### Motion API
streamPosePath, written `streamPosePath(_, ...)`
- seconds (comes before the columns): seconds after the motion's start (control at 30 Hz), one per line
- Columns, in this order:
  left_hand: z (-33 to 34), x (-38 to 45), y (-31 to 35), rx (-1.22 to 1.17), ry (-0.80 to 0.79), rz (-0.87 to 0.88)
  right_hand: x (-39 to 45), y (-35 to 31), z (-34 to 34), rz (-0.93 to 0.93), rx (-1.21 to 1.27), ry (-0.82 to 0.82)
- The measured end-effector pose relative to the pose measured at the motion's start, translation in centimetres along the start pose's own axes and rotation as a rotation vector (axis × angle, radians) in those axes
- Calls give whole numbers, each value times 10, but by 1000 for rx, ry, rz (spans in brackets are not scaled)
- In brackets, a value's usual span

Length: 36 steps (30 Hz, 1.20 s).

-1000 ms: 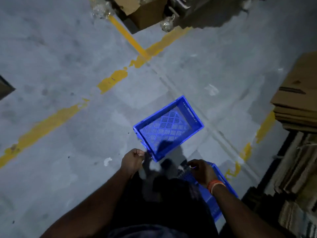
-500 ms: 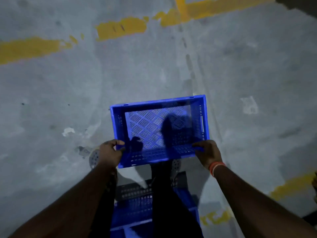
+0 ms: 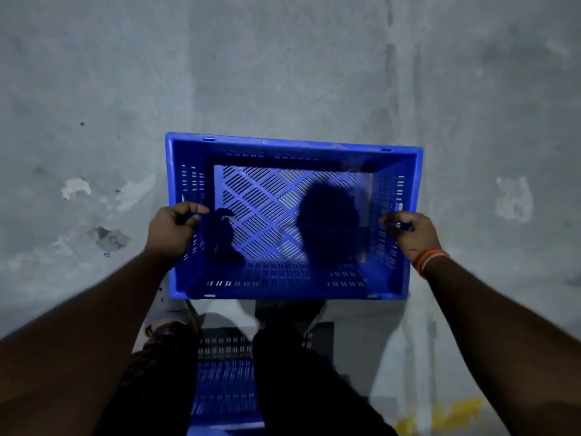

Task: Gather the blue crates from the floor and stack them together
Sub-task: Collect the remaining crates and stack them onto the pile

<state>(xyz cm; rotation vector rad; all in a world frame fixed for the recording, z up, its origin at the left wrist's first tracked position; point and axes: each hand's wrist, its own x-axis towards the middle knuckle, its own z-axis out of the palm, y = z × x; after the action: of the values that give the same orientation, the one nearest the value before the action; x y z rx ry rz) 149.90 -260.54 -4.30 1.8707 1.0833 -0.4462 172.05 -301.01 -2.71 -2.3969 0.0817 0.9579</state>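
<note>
Dim, bluish light from overhead throws a head-shaped shadow into the crate (image 3: 292, 215); frame edges bend and blur.

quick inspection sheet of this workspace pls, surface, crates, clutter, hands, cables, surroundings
surface: grey concrete floor, worn, with pale chipped patches and a yellow paint mark at lower right
job's things: blue crate upright, open top, slotted base, nothing in it; second blue crate lower down between the person's legs, mostly hidden
clutter: a small scrap on the floor at left, too blurred to identify
hands: left hand grips the crate's left rim; right hand grips the right rim, orange band on that wrist
cables: nothing seen
surroundings: dim light, shadows falling inside the crate; the person's shoes below it
</note>
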Motion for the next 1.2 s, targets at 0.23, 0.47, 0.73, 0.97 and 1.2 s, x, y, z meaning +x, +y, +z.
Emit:
streamPosePath(0.23, -71, -64, 20, -26, 46, -6, -62, -48, -29, -23, 116, -48)
streamPosePath(0.47, -209, -193, 56, -25, 168, -25, -184, -172, -83, -146, 0, -100)
streamPosePath(0.73, -385, -321, 40, -141, 341, -132, -311, -385, -91, -311, -164, -125)
streamPosePath(0.97, -519, -386, -40, -307, 464, -203, -384, -565, -18, -535, -393, -146)
streamPosePath(1.2, -632, -434, -131, -424, 659, -295, -438, -724, 96, -723, -555, -242)
